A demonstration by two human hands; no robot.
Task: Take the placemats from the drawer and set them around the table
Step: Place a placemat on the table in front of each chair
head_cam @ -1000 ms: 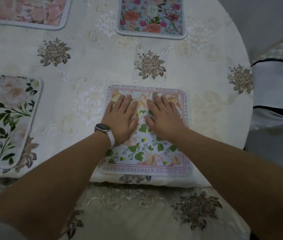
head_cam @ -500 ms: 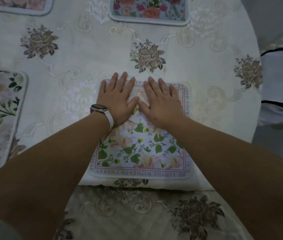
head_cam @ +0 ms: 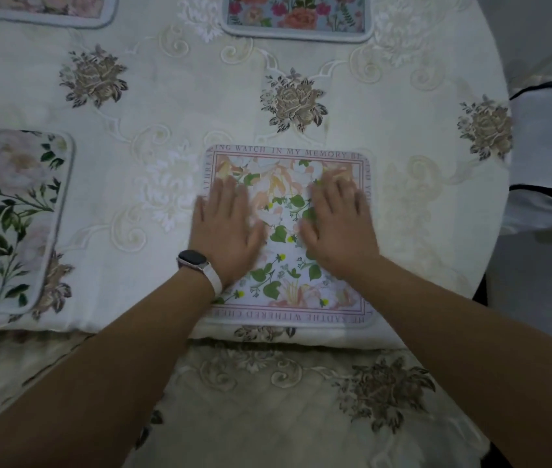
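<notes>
A floral placemat (head_cam: 288,184) with a lettered pink border lies flat at the near edge of the round table (head_cam: 200,106). My left hand (head_cam: 225,228), with a watch on its wrist, rests palm down on the mat's left side. My right hand (head_cam: 338,224) lies flat on its right side. Both hands are blurred, fingers spread, holding nothing. Another placemat with green leaves (head_cam: 7,217) lies at the left. Two more mats sit at the far edge: a pale pink one (head_cam: 41,11) and a blue one with red flowers (head_cam: 298,18).
An embroidered cream tablecloth (head_cam: 267,400) hangs over the near edge. A white chair with black trim (head_cam: 551,153) stands close to the table's right side. Grey floor shows at the right.
My hands have slid apart from the mat's top middle toward its left and right sides, and lower on it. The placemat has stayed in place.
</notes>
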